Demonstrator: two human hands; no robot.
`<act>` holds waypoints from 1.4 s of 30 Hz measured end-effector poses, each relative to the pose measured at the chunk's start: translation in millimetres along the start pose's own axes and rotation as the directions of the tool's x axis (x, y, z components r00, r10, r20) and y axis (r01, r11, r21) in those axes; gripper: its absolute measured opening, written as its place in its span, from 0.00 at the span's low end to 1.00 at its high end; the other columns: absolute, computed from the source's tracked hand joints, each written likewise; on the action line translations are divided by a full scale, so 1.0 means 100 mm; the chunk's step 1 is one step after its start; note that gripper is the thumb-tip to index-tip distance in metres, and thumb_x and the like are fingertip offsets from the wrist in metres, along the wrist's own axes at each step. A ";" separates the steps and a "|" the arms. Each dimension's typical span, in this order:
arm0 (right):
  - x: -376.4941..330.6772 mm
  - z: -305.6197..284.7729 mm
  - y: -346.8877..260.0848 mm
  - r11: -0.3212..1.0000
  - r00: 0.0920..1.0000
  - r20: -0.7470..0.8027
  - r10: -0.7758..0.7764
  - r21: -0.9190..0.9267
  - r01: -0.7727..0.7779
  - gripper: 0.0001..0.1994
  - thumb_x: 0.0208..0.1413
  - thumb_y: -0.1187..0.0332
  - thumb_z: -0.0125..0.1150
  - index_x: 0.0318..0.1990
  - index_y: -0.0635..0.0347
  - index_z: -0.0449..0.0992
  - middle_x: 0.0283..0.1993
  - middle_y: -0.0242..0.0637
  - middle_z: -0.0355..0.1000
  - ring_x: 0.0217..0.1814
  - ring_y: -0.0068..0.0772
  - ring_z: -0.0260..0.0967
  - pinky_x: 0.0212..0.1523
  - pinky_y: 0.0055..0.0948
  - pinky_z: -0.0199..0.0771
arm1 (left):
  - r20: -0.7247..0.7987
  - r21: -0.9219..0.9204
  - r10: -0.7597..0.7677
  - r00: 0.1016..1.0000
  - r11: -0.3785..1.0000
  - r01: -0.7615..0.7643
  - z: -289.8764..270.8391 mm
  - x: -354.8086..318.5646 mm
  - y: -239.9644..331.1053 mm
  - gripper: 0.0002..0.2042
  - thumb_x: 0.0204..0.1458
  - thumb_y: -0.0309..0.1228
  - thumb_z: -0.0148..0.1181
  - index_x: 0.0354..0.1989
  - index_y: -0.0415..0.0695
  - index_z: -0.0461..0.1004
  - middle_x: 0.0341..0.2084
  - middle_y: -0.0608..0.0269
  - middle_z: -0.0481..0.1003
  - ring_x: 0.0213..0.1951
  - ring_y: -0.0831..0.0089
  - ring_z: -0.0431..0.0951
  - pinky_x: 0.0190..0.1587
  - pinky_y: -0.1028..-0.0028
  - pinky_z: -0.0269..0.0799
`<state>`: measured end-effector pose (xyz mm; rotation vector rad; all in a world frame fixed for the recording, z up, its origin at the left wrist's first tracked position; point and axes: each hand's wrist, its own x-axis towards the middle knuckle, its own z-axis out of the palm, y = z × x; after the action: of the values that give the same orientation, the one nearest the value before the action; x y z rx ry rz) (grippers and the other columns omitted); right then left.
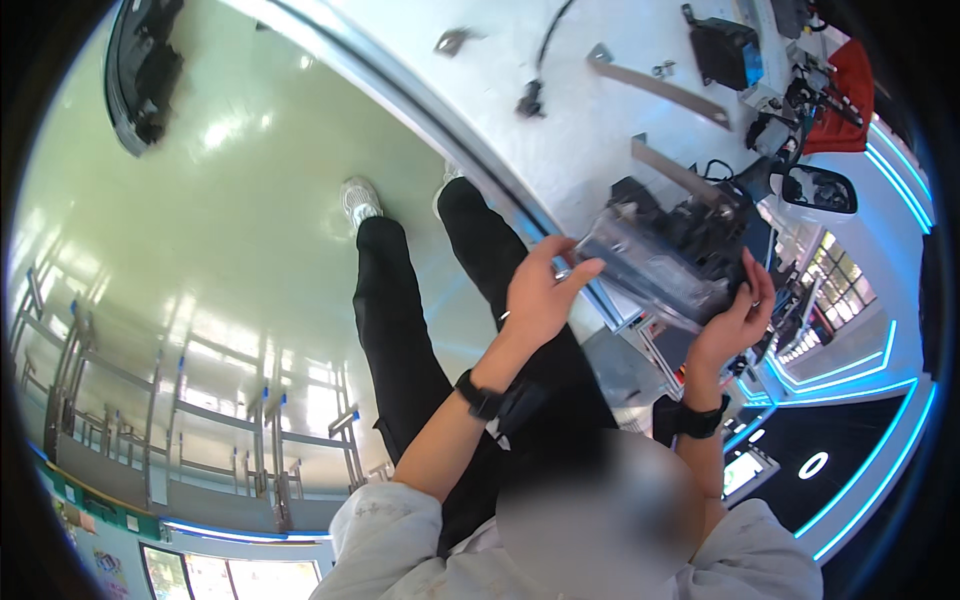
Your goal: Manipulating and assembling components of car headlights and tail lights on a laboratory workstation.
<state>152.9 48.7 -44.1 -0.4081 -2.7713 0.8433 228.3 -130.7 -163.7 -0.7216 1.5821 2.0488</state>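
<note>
Head view, 12 o'clock at the top edge. The clear-fronted assembly [655, 265] is at about 2 o'clock from centre, at the edge of the white table [570, 130]; whether it touches the tabletop cannot be determined. Its long axis runs from 10 o'clock to 4 o'clock. The transparent front is toward 7 o'clock, the black rear toward 1 o'clock.

The left hand [540, 298] grasps the 10 o'clock end between thumb and fingers; its forearm extends from 7 o'clock toward 1 o'clock. The right hand [735, 322] grasps the 4 o'clock end, fingers curled around it and directed toward 1 o'clock.

The front cover is smooth, glossy, clear plastic, roughly rectangular. The rear is dark and irregular, its details blurred. Beyond it, toward 12 o'clock, lies a flat grey strip [665, 90] with a dull metallic finish.
</note>
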 end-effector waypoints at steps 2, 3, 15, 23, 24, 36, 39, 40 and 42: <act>0.00 -0.03 -0.04 0.999 0.997 0.052 -0.052 0.010 0.051 0.16 0.58 0.79 0.41 0.54 0.68 0.63 0.56 0.53 0.69 0.58 0.37 0.68 0.65 0.33 0.56 | -0.129 0.086 -0.095 0.987 0.991 0.107 -0.02 -0.06 0.21 0.18 0.49 0.38 0.66 0.41 0.38 0.72 0.24 0.60 0.70 0.28 0.72 0.71 0.31 0.71 0.67; 0.02 -0.06 -0.05 0.999 0.998 0.047 -0.043 0.023 0.042 0.16 0.58 0.79 0.41 0.54 0.68 0.63 0.56 0.53 0.69 0.58 0.37 0.68 0.65 0.33 0.56 | -0.187 0.140 -0.103 0.977 0.982 0.130 0.00 -0.09 0.36 0.15 0.49 0.35 0.66 0.39 0.38 0.72 0.23 0.61 0.69 0.26 0.73 0.70 0.29 0.72 0.66; 0.84 -1.01 -0.28 0.642 0.650 0.758 -0.056 0.526 -0.558 0.26 0.68 0.51 0.34 0.34 0.68 0.70 0.20 0.42 0.69 0.13 0.21 0.60 0.16 0.20 0.56 | 0.221 0.439 0.276 0.935 0.828 -0.348 0.85 -0.13 1.72 0.15 0.49 0.24 0.63 0.46 0.41 0.74 0.30 0.59 0.73 0.22 0.72 0.71 0.25 0.75 0.68; 0.59 -0.52 -0.47 0.100 0.364 0.909 0.203 0.351 -0.931 0.24 0.70 0.55 0.31 0.46 0.69 0.68 0.18 0.28 0.59 0.17 0.16 0.51 0.22 0.16 0.49 | 0.168 0.605 0.182 0.969 0.757 -0.247 0.36 -0.31 1.95 0.02 0.53 0.20 0.57 0.30 0.35 0.74 0.14 0.63 0.71 0.16 0.81 0.69 0.20 0.81 0.61; 0.51 -0.42 -0.55 0.064 0.358 0.896 0.263 0.354 -0.933 0.23 0.70 0.55 0.32 0.45 0.68 0.69 0.18 0.27 0.57 0.19 0.15 0.51 0.23 0.16 0.49 | 0.205 0.626 0.180 0.962 0.731 -0.270 0.30 -0.30 2.00 0.02 0.53 0.20 0.57 0.30 0.35 0.74 0.14 0.63 0.71 0.16 0.81 0.69 0.20 0.81 0.61; 0.30 0.66 -1.12 -0.435 0.215 0.515 0.830 0.838 -0.330 0.13 0.67 0.60 0.46 0.42 0.62 0.70 0.25 0.26 0.59 0.20 0.17 0.54 0.23 0.20 0.54 | 0.493 0.755 0.120 0.861 0.432 -0.493 0.20 0.48 2.42 0.02 0.50 0.18 0.60 0.32 0.37 0.77 0.18 0.59 0.72 0.18 0.75 0.69 0.23 0.78 0.63; 0.31 0.85 -1.18 -0.373 0.007 0.376 0.927 0.923 -0.096 0.12 0.66 0.62 0.46 0.43 0.62 0.69 0.26 0.27 0.61 0.20 0.17 0.53 0.24 0.19 0.54 | 0.612 0.717 0.105 0.784 0.346 -0.606 0.27 0.62 2.44 0.02 0.51 0.21 0.60 0.32 0.36 0.76 0.19 0.59 0.73 0.18 0.75 0.70 0.23 0.77 0.64; 0.33 0.88 -1.14 -0.364 0.059 0.367 0.929 0.930 -0.052 0.12 0.66 0.62 0.45 0.43 0.62 0.69 0.26 0.28 0.62 0.19 0.17 0.53 0.23 0.20 0.54 | 0.636 0.714 0.045 0.770 0.345 -0.610 0.31 0.68 2.44 0.03 0.51 0.22 0.60 0.32 0.36 0.76 0.19 0.59 0.73 0.18 0.77 0.70 0.23 0.77 0.64; 0.34 0.93 -1.12 -0.342 0.102 0.337 0.936 0.939 0.031 0.11 0.66 0.63 0.44 0.43 0.62 0.69 0.26 0.29 0.63 0.19 0.17 0.53 0.22 0.20 0.54 | 0.596 0.778 -0.217 0.773 0.393 -0.490 0.36 0.75 2.57 0.08 0.52 0.25 0.60 0.39 0.36 0.73 0.18 0.62 0.71 0.20 0.79 0.68 0.23 0.77 0.62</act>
<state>72.9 -77.2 -51.2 -1.5972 -0.2581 1.8211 3.2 -154.7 -15.8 0.5317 1.9780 0.9059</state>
